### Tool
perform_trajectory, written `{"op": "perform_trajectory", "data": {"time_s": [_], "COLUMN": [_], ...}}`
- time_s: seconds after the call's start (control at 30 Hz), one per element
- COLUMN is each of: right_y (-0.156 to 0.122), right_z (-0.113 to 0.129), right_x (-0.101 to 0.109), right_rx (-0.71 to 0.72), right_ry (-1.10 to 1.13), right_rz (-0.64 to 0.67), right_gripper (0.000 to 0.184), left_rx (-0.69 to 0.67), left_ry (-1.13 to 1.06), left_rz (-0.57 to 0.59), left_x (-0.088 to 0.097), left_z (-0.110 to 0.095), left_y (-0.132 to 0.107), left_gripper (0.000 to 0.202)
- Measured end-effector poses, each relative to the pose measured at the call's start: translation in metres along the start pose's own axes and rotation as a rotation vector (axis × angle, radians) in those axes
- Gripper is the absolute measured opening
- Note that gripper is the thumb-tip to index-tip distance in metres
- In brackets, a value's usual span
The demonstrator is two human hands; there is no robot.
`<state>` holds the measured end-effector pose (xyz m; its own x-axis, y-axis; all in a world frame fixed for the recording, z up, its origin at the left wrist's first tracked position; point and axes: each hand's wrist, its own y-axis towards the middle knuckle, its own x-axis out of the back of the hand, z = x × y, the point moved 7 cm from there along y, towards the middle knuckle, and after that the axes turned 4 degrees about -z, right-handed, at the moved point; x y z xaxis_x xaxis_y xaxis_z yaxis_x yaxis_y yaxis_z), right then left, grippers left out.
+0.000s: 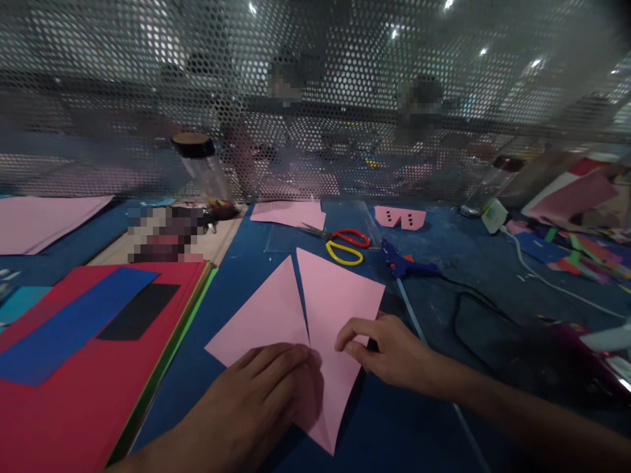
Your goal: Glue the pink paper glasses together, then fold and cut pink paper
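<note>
A pink sheet of paper (340,282) lies on the blue table with a slit running down from its top edge, splitting it into two flaps. My left hand (266,381) rests flat across its lower left part, fingers stretched out and close together, near the slit's lower end. On the right flap, my right hand (379,345) has thumb and index finger curled together at the paper's right edge; its other fingers are partly hidden. Beyond the paper lie scissors (340,242) with one red and one yellow handle. A blue glue gun (404,263) lies to their right.
Red sheets (64,420) with blue and black strips on top are stacked at left. A perforated metal screen (315,151) stands behind the table. Near it are a glass bottle (204,171) and a pink cutout (400,218) with black squares. Paper scraps (566,246) lie far right.
</note>
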<state>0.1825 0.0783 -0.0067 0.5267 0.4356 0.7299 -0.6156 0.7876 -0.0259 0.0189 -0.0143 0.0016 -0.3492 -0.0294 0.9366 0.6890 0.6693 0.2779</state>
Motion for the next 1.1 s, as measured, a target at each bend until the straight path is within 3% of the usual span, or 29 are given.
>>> {"op": "perform_trajectory", "data": {"time_s": [0.13, 0.5, 0.63, 0.73, 0.9, 1.1], "right_y": [-0.001, 0.001, 0.002, 0.002, -0.001, -0.002], "right_z": [0.001, -0.004, -0.003, -0.003, -0.002, 0.001], "right_x": [0.001, 0.0, 0.0, 0.001, 0.0, -0.002], "right_rx": [0.004, -0.039, -0.044, -0.048, -0.045, -0.021], "right_ry": [-0.001, 0.03, 0.037, 0.02, 0.03, 0.091], "right_rz": [-0.012, -0.069, -0.074, -0.056, -0.03, 0.002], "right_gripper": [0.028, 0.024, 0.024, 0.025, 0.026, 0.026], "left_rx": [-0.016, -0.008, 0.011, 0.104, 0.28, 0.403], "left_ry": [-0.004, -0.051, -0.014, 0.11, 0.279, 0.384], "left_rz": [-0.024, 0.049, -0.044, -0.152, -0.134, -0.183], "left_x": [0.004, -0.001, 0.007, 0.015, 0.015, 0.014], "left_z": [-0.002, 0.003, 0.006, 0.022, 0.054, 0.075], "left_y": [0.002, 0.0, 0.002, 0.002, 0.002, -0.003], "left_gripper": [0.027, 0.039, 0.032, 0.035, 0.054, 0.069]}}
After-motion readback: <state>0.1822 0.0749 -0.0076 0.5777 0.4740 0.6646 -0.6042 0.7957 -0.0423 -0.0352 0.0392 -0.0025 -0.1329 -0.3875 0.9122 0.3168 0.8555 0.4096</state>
